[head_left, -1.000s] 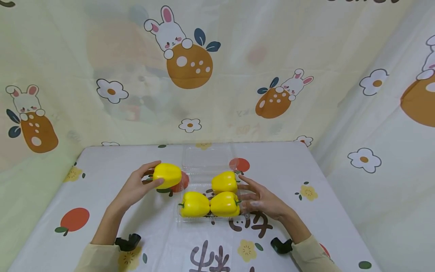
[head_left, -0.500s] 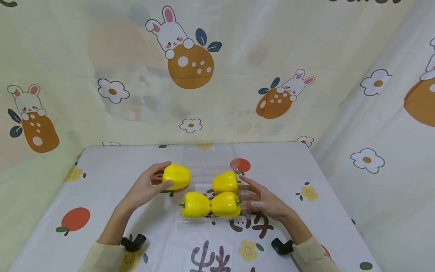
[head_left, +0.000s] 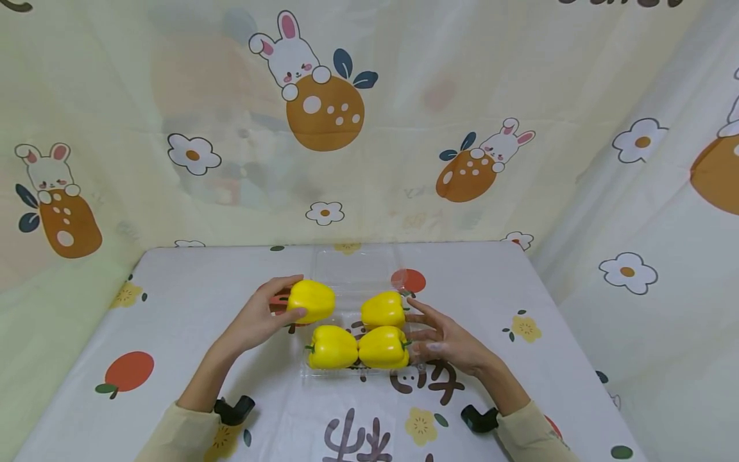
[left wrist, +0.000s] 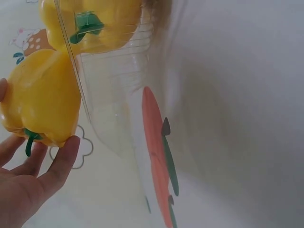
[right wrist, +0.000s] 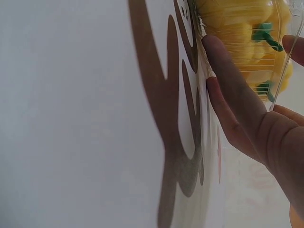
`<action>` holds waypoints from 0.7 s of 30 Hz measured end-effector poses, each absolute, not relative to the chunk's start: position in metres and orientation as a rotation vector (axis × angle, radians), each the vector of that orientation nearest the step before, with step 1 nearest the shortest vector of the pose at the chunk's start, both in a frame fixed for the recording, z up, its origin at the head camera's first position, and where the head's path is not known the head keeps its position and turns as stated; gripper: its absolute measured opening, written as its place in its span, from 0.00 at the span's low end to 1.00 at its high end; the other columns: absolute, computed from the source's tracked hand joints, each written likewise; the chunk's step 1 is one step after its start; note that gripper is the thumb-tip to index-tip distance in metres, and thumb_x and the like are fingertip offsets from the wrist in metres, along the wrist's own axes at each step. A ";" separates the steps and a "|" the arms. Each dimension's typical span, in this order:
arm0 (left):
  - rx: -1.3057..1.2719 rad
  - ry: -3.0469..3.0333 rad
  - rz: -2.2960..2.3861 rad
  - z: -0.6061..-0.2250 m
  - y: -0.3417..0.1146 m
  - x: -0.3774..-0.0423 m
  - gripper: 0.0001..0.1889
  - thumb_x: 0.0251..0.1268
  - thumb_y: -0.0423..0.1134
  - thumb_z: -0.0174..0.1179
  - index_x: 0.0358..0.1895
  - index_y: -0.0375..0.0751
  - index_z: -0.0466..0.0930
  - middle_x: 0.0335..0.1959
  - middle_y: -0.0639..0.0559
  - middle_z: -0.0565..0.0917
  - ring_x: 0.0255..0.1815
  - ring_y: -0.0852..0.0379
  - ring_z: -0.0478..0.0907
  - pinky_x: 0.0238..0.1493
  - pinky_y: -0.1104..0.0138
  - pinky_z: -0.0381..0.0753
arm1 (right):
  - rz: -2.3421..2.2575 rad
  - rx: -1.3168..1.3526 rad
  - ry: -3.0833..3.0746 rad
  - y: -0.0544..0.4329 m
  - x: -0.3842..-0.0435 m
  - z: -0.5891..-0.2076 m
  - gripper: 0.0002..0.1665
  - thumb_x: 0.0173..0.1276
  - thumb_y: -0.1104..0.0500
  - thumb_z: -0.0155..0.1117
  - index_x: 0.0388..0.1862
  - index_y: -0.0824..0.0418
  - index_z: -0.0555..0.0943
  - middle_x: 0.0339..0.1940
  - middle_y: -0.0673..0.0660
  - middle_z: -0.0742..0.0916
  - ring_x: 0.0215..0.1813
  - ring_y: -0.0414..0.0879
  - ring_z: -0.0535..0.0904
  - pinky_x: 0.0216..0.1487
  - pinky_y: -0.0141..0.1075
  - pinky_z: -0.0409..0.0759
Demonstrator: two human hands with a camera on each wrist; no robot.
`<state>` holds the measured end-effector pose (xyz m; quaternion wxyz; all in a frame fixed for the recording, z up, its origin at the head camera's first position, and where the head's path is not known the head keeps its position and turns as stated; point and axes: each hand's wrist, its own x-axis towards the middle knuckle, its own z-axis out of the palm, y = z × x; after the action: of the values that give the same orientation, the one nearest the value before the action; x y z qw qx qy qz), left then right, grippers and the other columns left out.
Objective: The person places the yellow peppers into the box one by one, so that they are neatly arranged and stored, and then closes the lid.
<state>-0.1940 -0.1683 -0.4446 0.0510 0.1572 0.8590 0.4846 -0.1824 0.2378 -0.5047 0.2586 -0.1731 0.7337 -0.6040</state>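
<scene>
My left hand [head_left: 260, 317] grips a yellow bell pepper [head_left: 312, 300] between thumb and fingers, its green stem towards the palm. In the left wrist view this bell pepper [left wrist: 42, 97] hangs beside and above the clear wall of a plastic clamshell box [left wrist: 107, 114]. Three more yellow bell peppers lie in the box: one front left [head_left: 333, 347], one front right [head_left: 383, 347] and one back right [head_left: 383, 310]. At the right side of the box my right hand [head_left: 447, 337] has its fingers spread and nearly straight against the wall, as the right wrist view shows.
The box's clear lid [head_left: 358, 266] lies folded back towards the rear of the table. A white cloth [head_left: 173, 308] printed with fruit and flowers covers the table. Behind it hangs a rabbit-patterned curtain [head_left: 398, 83]. Dark wrist mounts [head_left: 233, 409] sit near both sleeves.
My left hand has carried its bell pepper rightward, from beside the box to over its back left part. The right hand and the other bell peppers stay put.
</scene>
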 end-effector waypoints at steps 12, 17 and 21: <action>0.480 2.578 1.455 -0.445 -0.157 -0.197 0.34 0.70 0.40 0.71 0.78 0.43 0.70 0.73 0.41 0.76 0.66 0.40 0.78 0.64 0.49 0.87 | -1.649 -0.482 1.978 0.239 -0.183 -0.505 0.62 0.66 0.61 0.68 0.90 0.53 0.43 0.86 0.73 0.61 0.78 0.74 0.71 0.65 0.54 0.87; 0.495 2.588 1.440 -0.446 -0.151 -0.199 0.35 0.69 0.41 0.71 0.78 0.44 0.70 0.73 0.42 0.76 0.67 0.40 0.78 0.68 0.45 0.84 | -1.655 -0.483 1.971 0.238 -0.183 -0.505 0.62 0.66 0.61 0.68 0.90 0.54 0.43 0.86 0.73 0.60 0.77 0.74 0.71 0.65 0.55 0.87; 0.520 2.586 1.434 -0.444 -0.147 -0.200 0.35 0.69 0.42 0.72 0.78 0.45 0.70 0.74 0.42 0.75 0.67 0.40 0.78 0.70 0.43 0.82 | -1.657 -0.454 1.965 0.237 -0.182 -0.504 0.62 0.65 0.62 0.68 0.90 0.52 0.44 0.86 0.71 0.61 0.78 0.72 0.72 0.64 0.53 0.87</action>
<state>-0.2003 -0.1470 -0.4444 0.0697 0.1730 0.8592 0.4765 -0.1820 0.2374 -0.5039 0.2624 -0.1679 0.7264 -0.6126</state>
